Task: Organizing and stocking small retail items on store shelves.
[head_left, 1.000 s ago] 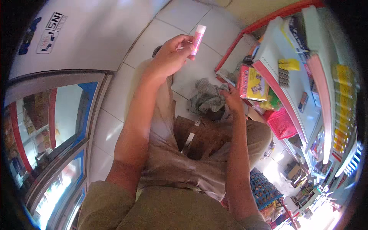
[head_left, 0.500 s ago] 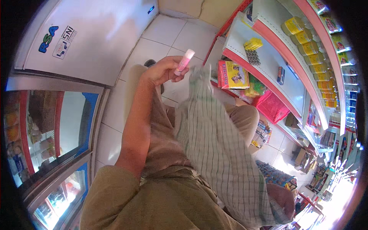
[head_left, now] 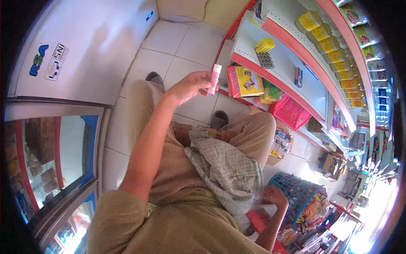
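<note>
My left hand (head_left: 192, 88) is closed around a small pink tube (head_left: 215, 79) with a pale cap, held upright in front of me above the tiled floor. A grey-green checked cloth (head_left: 230, 169) lies bunched across my lap and right thigh. My right hand (head_left: 272, 197) is at the right edge of this cloth, low beside my thigh. Its fingers are blurred and partly lost against the cloth, so their grip does not show.
Red-edged shelves (head_left: 292, 46) with yellow-labelled jars (head_left: 327, 44) rise at the right. A yellow-and-red box (head_left: 245, 81) and a red basket (head_left: 292, 112) sit low there. A blue basket (head_left: 292, 190) stands right of me. On the left are a white freezer (head_left: 97, 51) and a glass-fronted cabinet (head_left: 63, 148).
The checked cloth has dropped from stretched out in front of me to a bunch on my lap. My right hand has come into clearer view. The pink tube has tipped more upright.
</note>
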The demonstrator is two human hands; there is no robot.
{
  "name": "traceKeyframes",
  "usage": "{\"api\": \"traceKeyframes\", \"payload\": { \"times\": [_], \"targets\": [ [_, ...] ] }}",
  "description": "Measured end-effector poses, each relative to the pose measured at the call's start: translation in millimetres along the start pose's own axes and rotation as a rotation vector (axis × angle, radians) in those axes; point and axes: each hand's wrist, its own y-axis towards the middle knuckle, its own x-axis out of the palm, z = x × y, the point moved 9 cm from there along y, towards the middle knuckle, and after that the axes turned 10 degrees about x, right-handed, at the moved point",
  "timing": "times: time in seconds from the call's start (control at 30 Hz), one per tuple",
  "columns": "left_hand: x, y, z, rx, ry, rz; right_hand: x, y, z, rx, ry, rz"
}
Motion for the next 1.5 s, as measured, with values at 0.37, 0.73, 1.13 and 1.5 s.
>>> {"api": "traceKeyframes", "payload": {
  "times": [0.37, 0.73, 1.13, 1.5],
  "targets": [
    [-6, 28, -24, -0.089, -0.034, 0.001, -168, 94, -348, -0.696, 0.317, 0.823],
    [-7, 38, -23, -0.132, 0.086, 0.024, -223, 211, -450, -0.55, -0.054, 0.941],
    [8, 55, -39, 0.066, -0.075, 0.185, -113, 104, -427, -0.703, 0.209, 0.908],
    [20, 41, -4, 0.351, 0.489, 0.053, -65, 60, -428, -0.934, 0.384, 0.565]
  ]
}}
